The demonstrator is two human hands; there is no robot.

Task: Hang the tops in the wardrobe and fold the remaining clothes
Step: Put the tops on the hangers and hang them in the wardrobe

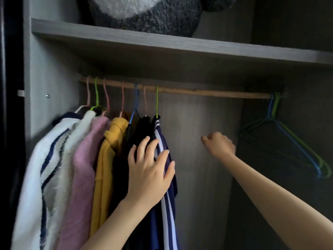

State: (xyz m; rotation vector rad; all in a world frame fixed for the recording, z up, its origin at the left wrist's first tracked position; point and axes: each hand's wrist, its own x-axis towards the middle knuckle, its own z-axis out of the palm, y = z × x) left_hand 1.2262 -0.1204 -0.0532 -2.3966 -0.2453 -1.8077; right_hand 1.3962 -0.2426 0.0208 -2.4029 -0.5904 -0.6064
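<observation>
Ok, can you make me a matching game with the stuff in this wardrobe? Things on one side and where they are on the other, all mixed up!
Things
1. plush toy
2. empty hangers
3. yellow top
4. left hand

Places
A. at the right end of the rail
B. resting on the navy striped top
C. on the shelf above the rail
D. between the pink sweater and a black top

Pairs: 1-C, 2-A, 3-D, 4-B
</observation>
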